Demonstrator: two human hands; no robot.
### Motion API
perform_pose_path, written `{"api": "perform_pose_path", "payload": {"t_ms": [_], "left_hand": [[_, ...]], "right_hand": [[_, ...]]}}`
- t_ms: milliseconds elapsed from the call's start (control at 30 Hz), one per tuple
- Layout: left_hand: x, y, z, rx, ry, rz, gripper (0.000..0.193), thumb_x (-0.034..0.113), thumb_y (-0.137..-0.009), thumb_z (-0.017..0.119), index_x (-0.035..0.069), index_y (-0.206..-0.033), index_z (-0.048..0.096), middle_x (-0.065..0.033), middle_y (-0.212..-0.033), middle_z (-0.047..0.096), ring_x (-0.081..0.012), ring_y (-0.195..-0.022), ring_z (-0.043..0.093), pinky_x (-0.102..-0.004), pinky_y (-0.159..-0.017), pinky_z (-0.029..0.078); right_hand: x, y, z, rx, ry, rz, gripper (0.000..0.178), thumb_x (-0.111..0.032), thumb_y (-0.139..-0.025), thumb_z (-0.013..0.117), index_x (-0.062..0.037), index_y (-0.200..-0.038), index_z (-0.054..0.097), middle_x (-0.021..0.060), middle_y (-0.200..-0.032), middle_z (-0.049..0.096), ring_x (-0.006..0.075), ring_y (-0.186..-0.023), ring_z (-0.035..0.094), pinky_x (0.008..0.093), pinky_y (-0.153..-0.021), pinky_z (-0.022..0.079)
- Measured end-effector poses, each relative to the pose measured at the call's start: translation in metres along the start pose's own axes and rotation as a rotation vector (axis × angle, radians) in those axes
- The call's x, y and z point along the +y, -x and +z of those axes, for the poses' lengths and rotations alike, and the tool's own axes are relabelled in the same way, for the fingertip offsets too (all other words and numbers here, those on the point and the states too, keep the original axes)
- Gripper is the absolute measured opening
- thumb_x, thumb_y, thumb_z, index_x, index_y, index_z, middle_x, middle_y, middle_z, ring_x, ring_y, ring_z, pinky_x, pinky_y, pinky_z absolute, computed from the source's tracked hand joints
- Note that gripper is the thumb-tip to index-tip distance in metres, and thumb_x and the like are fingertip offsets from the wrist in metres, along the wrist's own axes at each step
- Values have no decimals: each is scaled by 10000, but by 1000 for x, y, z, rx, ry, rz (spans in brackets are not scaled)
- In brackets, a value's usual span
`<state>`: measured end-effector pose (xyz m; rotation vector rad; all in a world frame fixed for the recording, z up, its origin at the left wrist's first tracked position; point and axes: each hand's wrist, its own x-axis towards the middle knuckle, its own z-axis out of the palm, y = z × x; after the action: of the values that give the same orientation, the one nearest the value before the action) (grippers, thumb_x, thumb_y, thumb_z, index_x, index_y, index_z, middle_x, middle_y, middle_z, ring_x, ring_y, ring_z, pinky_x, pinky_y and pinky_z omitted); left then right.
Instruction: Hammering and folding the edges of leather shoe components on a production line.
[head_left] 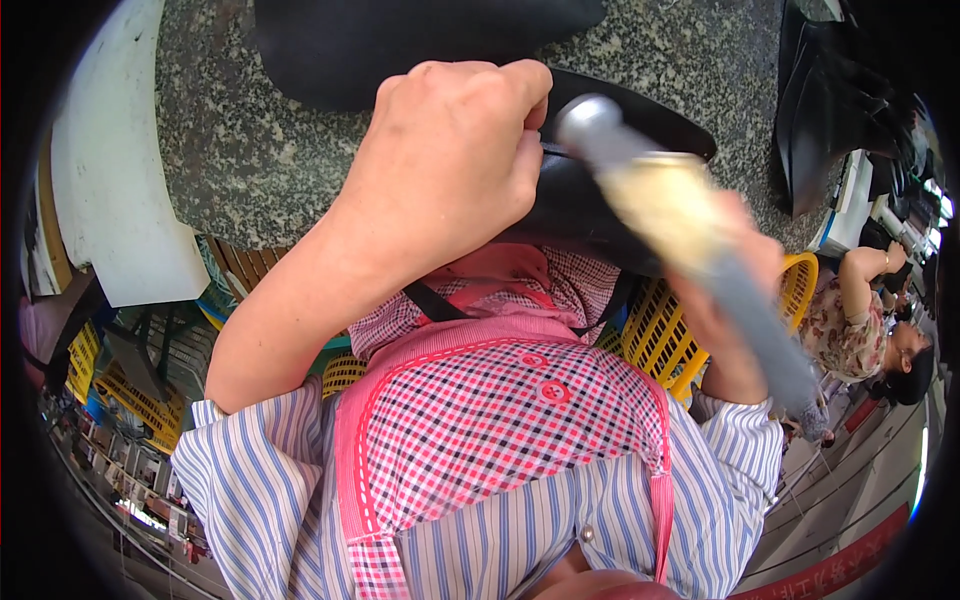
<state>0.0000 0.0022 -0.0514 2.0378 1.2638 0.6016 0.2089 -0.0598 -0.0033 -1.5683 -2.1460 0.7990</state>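
Note:
My left hand (462,150) is closed, thumb and fingertips pressed together at the edge of a folded black leather-like piece (590,205). That piece lies across the near edge of a speckled stone slab (265,160). My right hand (735,250) is wrapped round a hammer (655,195), smeared by motion. The hammer has a round metal head, a yellowish wrapped middle and a dark grey handle end. Its head is just right of my left fingertips, over the black piece; whether it touches I cannot tell.
Another black sheet (400,45) lies at the slab's far side, and more black material (835,95) hangs at the right. A white block (125,170) borders the slab on the left. Below the slab sits a yellow basket (665,325). Another person (855,320) is at far right.

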Motion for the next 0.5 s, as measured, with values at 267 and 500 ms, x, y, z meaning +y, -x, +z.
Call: {"api": "perform_pose_path", "payload": {"t_ms": [267,500], "left_hand": [[-21,0,-6,207,-186,255,202,104,-638,729,39,-725,559,-67,-582,478,-212,-525,499,-322,-485,396],[-22,25,5,266,-381,479,237,226,-615,736,116,-800,639,8,-948,630,-241,-976,540,-344,-760,391]], "right_hand": [[9,5,13,-74,119,118,156,-93,-807,609,-22,-758,478,110,-576,464,251,-468,523,271,-457,380],[8,4,13,-59,68,155,137,-94,-808,613,-17,-790,500,98,-580,464,186,-466,512,262,-460,374]]}}
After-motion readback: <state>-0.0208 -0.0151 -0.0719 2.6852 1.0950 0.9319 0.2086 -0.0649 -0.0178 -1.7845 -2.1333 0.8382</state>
